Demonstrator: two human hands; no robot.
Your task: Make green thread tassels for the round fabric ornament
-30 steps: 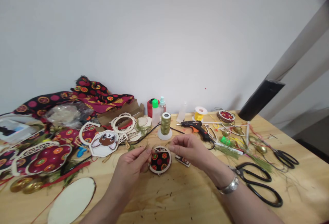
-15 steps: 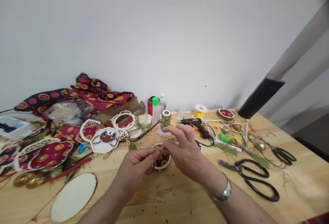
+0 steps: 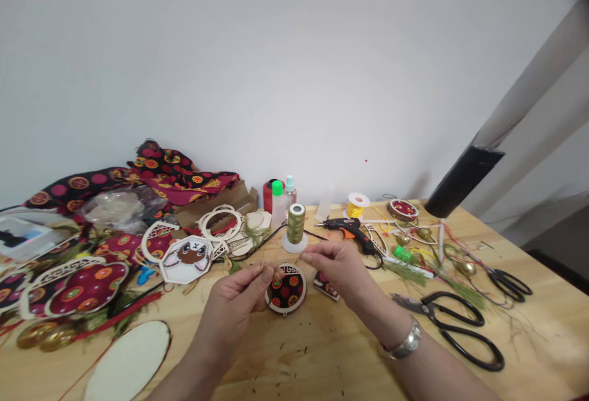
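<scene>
My left hand (image 3: pixel 243 290) is closed in a pinch on fine thread (image 3: pixel 264 263), with thin strands sticking up at its fingertips. My right hand (image 3: pixel 338 269) is closed too, thumb and forefinger pinched on what looks like an end of the thread, too fine to see clearly. Beside my left fingertips, a round pendant (image 3: pixel 286 294) with dark flowered fabric in a pale wooden frame lies on the table. A small fabric piece (image 3: pixel 326 286) is partly hidden under my right hand. Behind both hands stands a spool of olive thread (image 3: pixel 296 224).
Large black-handled scissors (image 3: pixel 453 321) and a smaller pair (image 3: pixel 510 284) lie at right. A glue gun (image 3: pixel 350 229), yellow cord spool (image 3: pixel 356 206) and bottles (image 3: pixel 278 205) stand behind. Left are a sheep-faced plaque (image 3: pixel 188 258), an oval board (image 3: pixel 131 361) and patterned fabric (image 3: pixel 170 171).
My right hand has moved back and right from my left fingertips, its raised fingers now lowered. More of the round pendant and the small fabric piece shows. The view has shifted slightly.
</scene>
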